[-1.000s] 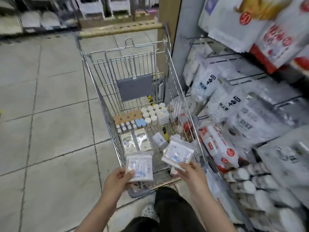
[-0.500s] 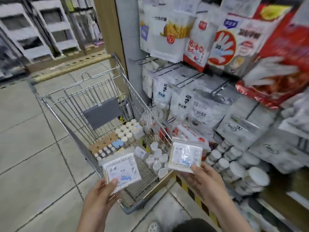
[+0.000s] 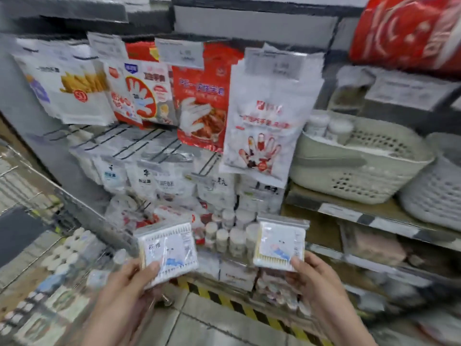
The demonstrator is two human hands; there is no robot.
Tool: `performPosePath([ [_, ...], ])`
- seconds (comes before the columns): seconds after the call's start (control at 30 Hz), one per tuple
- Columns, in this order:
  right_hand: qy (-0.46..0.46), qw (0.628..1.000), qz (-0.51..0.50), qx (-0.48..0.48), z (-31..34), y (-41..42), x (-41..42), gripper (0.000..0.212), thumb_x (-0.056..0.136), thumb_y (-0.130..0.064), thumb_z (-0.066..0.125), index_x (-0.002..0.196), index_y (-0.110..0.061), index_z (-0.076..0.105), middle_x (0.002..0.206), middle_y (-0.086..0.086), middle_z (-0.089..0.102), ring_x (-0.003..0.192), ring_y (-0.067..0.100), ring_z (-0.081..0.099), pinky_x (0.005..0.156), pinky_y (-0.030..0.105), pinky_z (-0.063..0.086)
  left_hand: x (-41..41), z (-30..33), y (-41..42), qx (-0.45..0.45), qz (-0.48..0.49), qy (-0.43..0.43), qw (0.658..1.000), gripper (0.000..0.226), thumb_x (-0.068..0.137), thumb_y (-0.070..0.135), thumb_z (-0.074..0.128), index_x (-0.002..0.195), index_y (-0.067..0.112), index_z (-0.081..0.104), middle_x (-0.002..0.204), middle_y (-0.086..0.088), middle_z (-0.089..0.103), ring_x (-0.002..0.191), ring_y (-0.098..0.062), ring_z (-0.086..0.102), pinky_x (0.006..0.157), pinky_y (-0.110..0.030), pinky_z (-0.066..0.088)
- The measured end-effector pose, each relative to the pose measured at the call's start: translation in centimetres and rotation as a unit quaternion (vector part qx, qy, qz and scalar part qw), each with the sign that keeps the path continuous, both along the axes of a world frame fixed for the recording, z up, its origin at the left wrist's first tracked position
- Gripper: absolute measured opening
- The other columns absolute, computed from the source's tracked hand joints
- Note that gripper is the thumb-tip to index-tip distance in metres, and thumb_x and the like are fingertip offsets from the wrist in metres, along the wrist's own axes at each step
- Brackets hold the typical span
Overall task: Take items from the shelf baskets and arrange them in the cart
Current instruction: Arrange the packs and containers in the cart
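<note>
In front of me stands the shelf [image 3: 369, 216] with a pale basket [image 3: 361, 166] on it and hanging glove packs [image 3: 262, 121] beside. At lower left I see the cart [image 3: 32, 258], already with small items inside. My left hand [image 3: 129, 283] grips one cotton swab pack [image 3: 167, 248], my right hand [image 3: 314, 275] grips another swab pack [image 3: 279, 243], both held up before the shelf.

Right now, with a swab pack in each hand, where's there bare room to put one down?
Little is free. The cart floor at far left is crowded with small bottles. The shelf basket shows room right of its two jars. Hanging glove packs fill the middle.
</note>
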State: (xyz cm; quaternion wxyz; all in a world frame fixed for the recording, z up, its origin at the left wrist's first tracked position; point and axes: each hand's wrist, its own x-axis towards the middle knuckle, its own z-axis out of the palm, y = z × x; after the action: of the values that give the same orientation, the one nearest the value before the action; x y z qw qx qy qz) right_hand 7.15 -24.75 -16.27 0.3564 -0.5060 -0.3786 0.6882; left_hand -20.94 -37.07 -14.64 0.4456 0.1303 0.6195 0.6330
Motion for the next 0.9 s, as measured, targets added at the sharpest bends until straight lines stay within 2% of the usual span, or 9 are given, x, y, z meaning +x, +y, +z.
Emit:
performPosePath([
  [0.07,-0.005,0.999,-0.043,0.001,0.5,0.3,5.4,0.042,0.07,-0.026,0.072,0.108,-0.009,0.066,0.099,0.011,0.074,0.088,0.027,0.072,0.075,0.036,0.05,4.7,0.2,2.6,0.008,-0.043,-0.013,0.999,0.013,0.086,0.004,0.059,0.097,0.0,0.064,0.087,-0.019,0.073,0.071,-0.026,0.065,0.058,-0.031,0.052],
  [0.17,-0.005,0.994,-0.106,0.002,1.3,0.6,12.8,0.041,0.072,-0.021,0.071,0.108,-0.005,0.065,0.099,0.013,0.074,0.088,0.028,0.072,0.076,0.036,0.051,11.7,0.6,6.2,0.018,-0.103,-0.023,0.994,0.012,0.085,0.009,0.061,0.096,0.006,0.066,0.085,-0.011,0.074,0.064,-0.015,0.068,0.057,-0.027,0.048],
  [0.33,-0.002,0.983,-0.183,0.015,2.8,1.0,21.5,0.018,0.084,-0.008,0.064,0.102,-0.004,0.064,0.087,0.011,0.075,0.07,0.021,0.073,0.055,0.025,0.055,20.7,2.3,10.6,0.029,-0.198,-0.021,0.98,0.026,0.078,0.018,0.067,0.103,0.01,0.065,0.092,-0.005,0.075,0.076,-0.015,0.068,0.066,-0.03,0.046],
  [0.4,0.0,0.98,-0.199,0.019,3.2,1.2,23.6,0.018,0.083,-0.007,0.063,0.101,-0.005,0.064,0.085,0.011,0.075,0.068,0.02,0.072,0.053,0.024,0.055,22.9,3.1,11.6,0.035,-0.213,-0.012,0.976,0.033,0.071,0.024,0.068,0.101,0.012,0.065,0.094,-0.006,0.074,0.076,-0.015,0.07,0.062,-0.028,0.05],
  [0.5,0.01,0.979,-0.203,0.011,3.6,2.1,25.1,0.022,0.082,-0.008,0.063,0.103,-0.004,0.064,0.089,0.013,0.075,0.071,0.022,0.072,0.064,0.03,0.053,24.7,3.9,12.6,0.033,-0.212,-0.011,0.977,0.037,0.067,0.026,0.067,0.102,0.012,0.064,0.093,-0.008,0.074,0.07,-0.013,0.069,0.058,-0.027,0.05],
  [0.6,0.029,0.98,-0.198,0.005,3.9,3.8,25.0,0.017,0.085,-0.004,0.06,0.101,-0.003,0.064,0.091,0.015,0.074,0.073,0.021,0.071,0.059,0.026,0.055,24.8,5.0,13.8,0.03,-0.21,-0.012,0.977,0.038,0.068,0.023,0.066,0.104,0.01,0.065,0.094,-0.009,0.074,0.075,-0.017,0.07,0.054,-0.024,0.053],
  [0.67,0.03,0.981,-0.193,0.016,4.4,5.3,24.2,0.017,0.086,-0.003,0.06,0.103,-0.005,0.063,0.095,0.015,0.074,0.082,0.024,0.07,0.063,0.028,0.056,24.0,6.3,15.2,0.035,-0.195,0.005,0.98,0.034,0.071,0.02,0.065,0.103,0.006,0.065,0.096,-0.011,0.074,0.08,-0.021,0.069,0.06,-0.028,0.054],
  [0.8,0.035,0.977,-0.19,0.086,6.9,8.7,22.0,0.033,0.075,-0.008,0.067,0.107,-0.007,0.06,0.095,0.011,0.074,0.087,0.026,0.072,0.073,0.036,0.056,21.6,9.6,19.3,0.059,-0.184,0.095,0.976,0.019,0.082,0.023,0.065,0.1,0.016,0.067,0.093,0.004,0.074,0.083,-0.014,0.07,0.073,-0.029,0.047],
  [0.9,0.031,0.967,-0.206,0.146,9.1,11.7,20.5,0.034,0.075,-0.011,0.067,0.108,-0.01,0.06,0.097,0.007,0.074,0.087,0.019,0.072,0.067,0.027,0.058,20.6,11.6,23.3,0.113,-0.182,0.195,0.957,0.013,0.085,0.024,0.063,0.098,0.021,0.067,0.09,0.011,0.074,0.084,-0.008,0.069,0.076,-0.028,0.048],
])
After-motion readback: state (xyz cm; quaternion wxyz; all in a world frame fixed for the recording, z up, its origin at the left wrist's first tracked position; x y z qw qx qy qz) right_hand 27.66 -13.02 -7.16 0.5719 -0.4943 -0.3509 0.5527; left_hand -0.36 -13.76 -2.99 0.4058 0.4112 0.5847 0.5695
